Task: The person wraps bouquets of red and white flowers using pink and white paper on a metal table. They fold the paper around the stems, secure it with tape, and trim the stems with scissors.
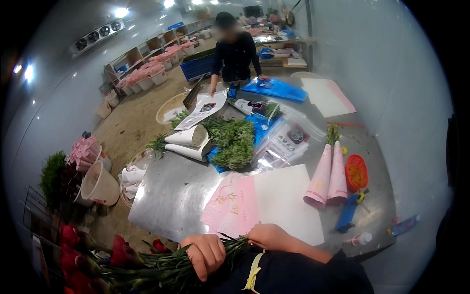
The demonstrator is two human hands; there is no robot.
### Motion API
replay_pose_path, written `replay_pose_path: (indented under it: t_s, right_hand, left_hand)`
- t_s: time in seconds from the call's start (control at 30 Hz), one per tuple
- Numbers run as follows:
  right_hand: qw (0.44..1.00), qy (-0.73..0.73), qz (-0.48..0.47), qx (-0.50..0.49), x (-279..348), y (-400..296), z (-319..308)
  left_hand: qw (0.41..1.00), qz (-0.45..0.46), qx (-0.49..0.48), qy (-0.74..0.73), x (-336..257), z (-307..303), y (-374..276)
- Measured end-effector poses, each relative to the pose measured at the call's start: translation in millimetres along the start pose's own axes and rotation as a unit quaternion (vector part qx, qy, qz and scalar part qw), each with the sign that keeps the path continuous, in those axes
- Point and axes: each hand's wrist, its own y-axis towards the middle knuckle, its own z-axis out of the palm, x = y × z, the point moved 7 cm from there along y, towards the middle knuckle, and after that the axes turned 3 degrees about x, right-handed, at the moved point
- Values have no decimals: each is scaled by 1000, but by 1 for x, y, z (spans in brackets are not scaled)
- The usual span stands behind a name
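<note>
At the bottom of the head view, my left hand [205,253] grips the green stems of a bunch of red flowers [123,253], whose heads point to the lower left. My right hand [270,237] is closed at the stem ends, to the right of my left hand. Its fingertips are partly hidden, so what they pinch is unclear. Just beyond my hands, a pink printed wrapping sheet [229,205] and a white sheet [282,198] lie on the metal table [165,191]. Two pink paper-wrapped bundles [327,176] with green stems lie to the right.
A red basket [356,172] with rubber bands, a blue tape dispenser [347,215] and a white-capped bottle [361,239] are on the right. Green foliage [235,141], white paper cones [187,136] and clear printed sleeves [286,141] lie mid-table. A person [237,55] stands across, holding a printed sleeve.
</note>
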Motion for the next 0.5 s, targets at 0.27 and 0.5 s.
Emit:
replay_pose_path:
  t_s: [0.27, 0.5]
  right_hand:
    - [991, -54, 112, 47, -42, -25, 13]
    - [911, 97, 362, -174, -71, -108, -83]
  left_hand:
    - [999, 19, 29, -9, -16, -3, -4]
    - [996, 35, 72, -26, -28, -5, -7]
